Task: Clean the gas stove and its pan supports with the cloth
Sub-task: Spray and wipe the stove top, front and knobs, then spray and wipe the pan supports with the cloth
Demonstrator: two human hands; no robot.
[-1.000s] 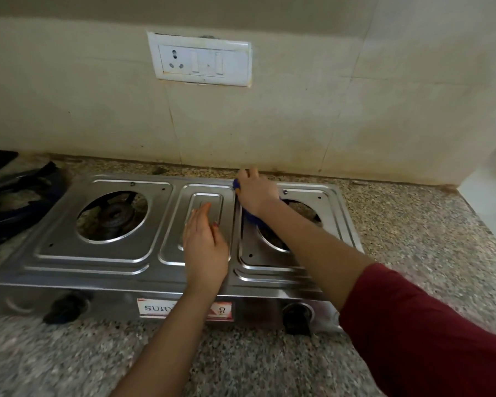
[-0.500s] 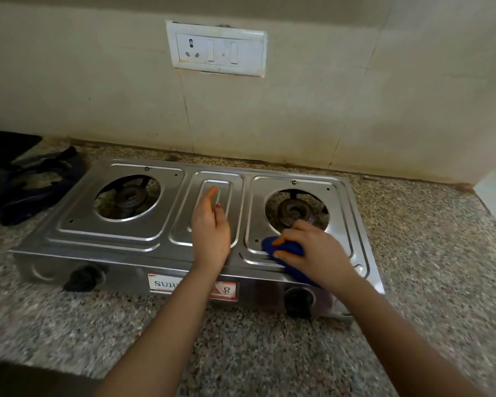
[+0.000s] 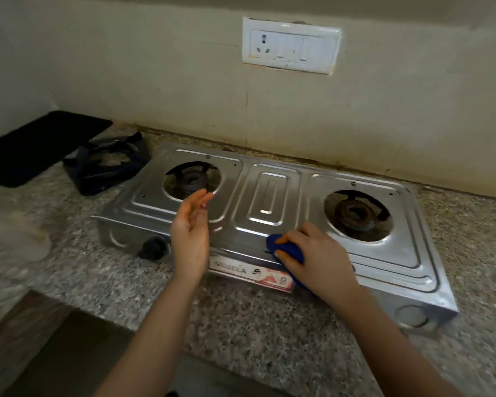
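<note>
A steel two-burner gas stove sits on the granite counter, both burners bare. My right hand presses a blue cloth onto the stove's front edge, just left of the right burner. My left hand hovers edge-on with fingers apart above the stove's front left, near the left burner, holding nothing. The dark pan supports lie stacked on the counter left of the stove.
A black mat lies at the far left against the wall. A white switch and socket plate is on the wall above the stove. A black knob projects from the stove front. The counter's front edge runs below my arms.
My right hand drew the cloth from the stove's back edge to the front, then left along the front edge. My left hand lifted off the centre panel and moved left. The view shifted left.
</note>
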